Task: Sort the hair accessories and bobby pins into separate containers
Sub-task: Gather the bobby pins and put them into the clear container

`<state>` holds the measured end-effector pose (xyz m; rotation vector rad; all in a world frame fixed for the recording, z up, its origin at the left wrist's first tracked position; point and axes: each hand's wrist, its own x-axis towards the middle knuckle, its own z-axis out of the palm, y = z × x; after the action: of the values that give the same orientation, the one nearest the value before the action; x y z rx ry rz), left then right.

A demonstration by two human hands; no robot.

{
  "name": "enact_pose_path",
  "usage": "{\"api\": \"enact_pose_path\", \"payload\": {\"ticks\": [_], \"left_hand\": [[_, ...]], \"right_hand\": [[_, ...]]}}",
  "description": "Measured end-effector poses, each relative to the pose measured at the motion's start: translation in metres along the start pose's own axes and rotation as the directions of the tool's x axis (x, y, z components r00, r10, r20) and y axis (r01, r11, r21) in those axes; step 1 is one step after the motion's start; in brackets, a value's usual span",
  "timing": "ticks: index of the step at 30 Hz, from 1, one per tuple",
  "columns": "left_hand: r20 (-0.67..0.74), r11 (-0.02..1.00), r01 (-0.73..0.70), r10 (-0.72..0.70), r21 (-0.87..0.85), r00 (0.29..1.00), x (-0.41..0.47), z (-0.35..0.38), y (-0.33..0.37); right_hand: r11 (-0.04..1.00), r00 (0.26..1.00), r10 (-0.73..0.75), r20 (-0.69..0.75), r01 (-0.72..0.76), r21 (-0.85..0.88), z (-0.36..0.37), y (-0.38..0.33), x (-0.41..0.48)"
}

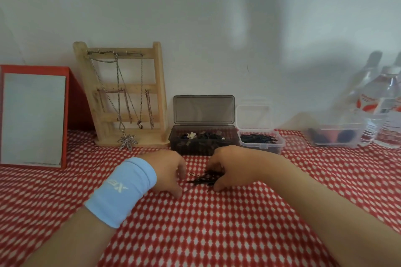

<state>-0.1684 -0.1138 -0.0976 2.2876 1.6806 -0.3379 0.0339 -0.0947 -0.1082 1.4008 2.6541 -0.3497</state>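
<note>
Two hands work mid-frame: our right hand (230, 167) curls around a loose heap of bobby pins (205, 179) on the tablecloth (195, 234); our left hand (167, 171) cupped, empty. Light, slippery, springy; we'd pinch the bunch across its middle.

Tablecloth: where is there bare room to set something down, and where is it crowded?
Free: the near tablecloth between the forearms, and the right stretch in front of the clear tray. Crowded: the back edge, with mirror, necklace stand, dark box, small clear box and bottles, and the centre, where both hands flank the bobby pin pile.
</note>
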Motion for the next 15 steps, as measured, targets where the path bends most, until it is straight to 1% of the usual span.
{"api": "enact_pose_path", "payload": {"ticks": [2, 3, 6, 8, 10, 12, 13, 15], "left_hand": [[-0.014, 0.988, -0.028, 0.026, -0.151, 1.000, 0.006, 0.004, 0.004], [-0.044, 0.978, -0.045, 0.037, -0.202, 0.998, 0.009, 0.005, 0.006], [-0.141, 0.963, -0.070, 0.034, -0.261, 0.989, 0.013, 0.008, 0.011], [-0.187, 0.973, -0.059, 0.016, -0.222, 0.982, 0.014, 0.009, 0.012], [-0.256, 0.996, -0.009, -0.013, -0.085, 0.967, 0.011, 0.005, 0.008], [-0.285, 1.000, -0.009, 0.000, -0.030, 0.959, 0.008, -0.001, 0.006], [-0.263, 0.999, -0.044, 0.035, -0.029, 0.964, 0.007, -0.003, 0.007], [-0.156, 0.992, -0.118, 0.112, -0.035, 0.981, 0.006, -0.001, 0.013]], "right_hand": [[1.000, 0.999, -0.020, -0.028, 0.021, 0.023, 0.002, -0.001, 0.002], [0.999, 0.998, -0.038, -0.049, 0.040, 0.032, 0.003, -0.001, 0.003], [0.997, 0.993, -0.070, -0.090, 0.073, 0.033, 0.005, 0.000, 0.005], [0.997, 0.994, -0.062, -0.091, 0.066, 0.042, 0.003, 0.000, 0.003], [0.995, 0.995, -0.047, -0.090, 0.054, 0.078, -0.002, 0.002, 0.001], [0.996, 0.997, -0.008, -0.072, 0.014, 0.092, -0.009, 0.006, -0.002], [0.997, 0.999, 0.012, -0.048, -0.008, 0.076, -0.013, 0.009, -0.004], [0.998, 0.998, 0.064, 0.020, -0.065, 0.008, -0.018, 0.013, -0.010]]}}
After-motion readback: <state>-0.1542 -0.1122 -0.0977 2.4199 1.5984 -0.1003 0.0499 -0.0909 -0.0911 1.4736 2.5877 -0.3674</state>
